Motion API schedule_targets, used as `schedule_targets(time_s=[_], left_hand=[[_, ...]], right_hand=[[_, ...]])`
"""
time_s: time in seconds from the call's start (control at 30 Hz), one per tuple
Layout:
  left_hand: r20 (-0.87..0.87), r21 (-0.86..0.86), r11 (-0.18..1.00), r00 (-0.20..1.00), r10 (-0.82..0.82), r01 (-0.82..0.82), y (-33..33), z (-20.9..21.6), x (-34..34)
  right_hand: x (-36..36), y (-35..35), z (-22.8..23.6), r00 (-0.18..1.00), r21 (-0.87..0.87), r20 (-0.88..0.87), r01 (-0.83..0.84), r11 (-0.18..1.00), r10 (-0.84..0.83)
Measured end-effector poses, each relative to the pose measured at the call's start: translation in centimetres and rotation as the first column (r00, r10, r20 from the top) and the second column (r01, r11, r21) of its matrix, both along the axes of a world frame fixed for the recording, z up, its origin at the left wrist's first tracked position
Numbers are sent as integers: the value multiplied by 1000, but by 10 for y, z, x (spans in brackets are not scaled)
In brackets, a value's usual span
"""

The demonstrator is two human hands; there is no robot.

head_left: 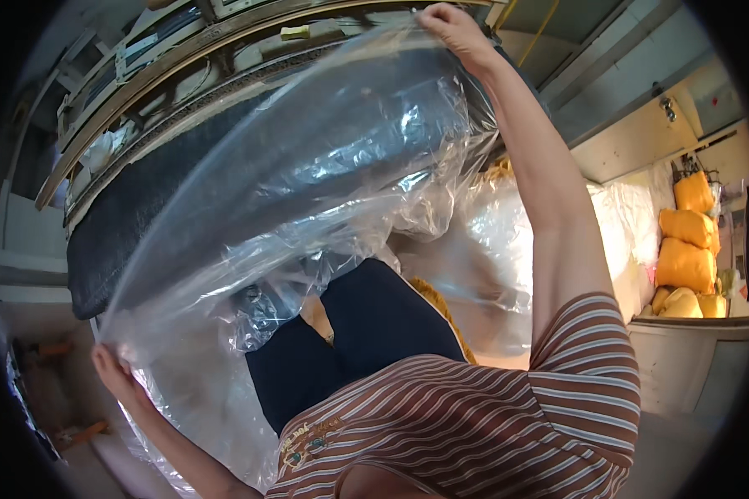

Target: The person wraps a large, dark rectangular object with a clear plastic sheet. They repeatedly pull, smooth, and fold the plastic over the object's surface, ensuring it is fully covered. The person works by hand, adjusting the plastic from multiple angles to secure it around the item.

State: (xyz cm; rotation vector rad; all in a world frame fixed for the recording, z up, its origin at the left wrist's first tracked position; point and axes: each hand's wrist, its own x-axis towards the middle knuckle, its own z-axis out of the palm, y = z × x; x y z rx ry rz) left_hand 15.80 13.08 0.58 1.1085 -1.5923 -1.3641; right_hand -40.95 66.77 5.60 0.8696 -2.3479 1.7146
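Nearest to where I stand, a striped shirt point(441, 407) bears a small chest print point(308, 445); its lettering is upside down from here and hard to make out. Dark trousers point(391, 320) show past the hem. The left hand point(115, 373) pinches the edge of a clear plastic sheet point(308, 200), its fingertips partly blurred. The sheet stretches between the 2 hands, over a long dark padded piece point(141, 200), half veiled by film and glare. At its far end, the raised right hand point(453, 35) pinches the same edge between thumb and fingers. Farther off, a small yellow block point(295, 32) and stacked orange bundles point(686, 266) show no legible label.
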Motion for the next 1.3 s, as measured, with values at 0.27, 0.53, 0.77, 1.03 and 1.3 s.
schedule_targets(time_s=[0.27,0.53,0.77,1.03,1.3], left_hand=[[94,-679,732,996,10,57,-112,-31,-165],[132,-545,824,987,-96,153,-184,-39,-245],[178,-567,800,977,-115,198,-200,-38,-283],[114,-445,894,993,9,43,-230,-62,-262],[376,-564,778,925,-58,278,-200,-46,-255]], right_hand=[[-1,-26,-57,761,-135,-163,614,778,-628],[-42,-20,-74,771,-25,-172,619,785,-613],[-47,-18,-72,660,92,-335,733,674,-672],[-44,-23,-65,607,20,-218,785,619,-764],[-52,-20,-66,526,136,-285,850,509,-802]])
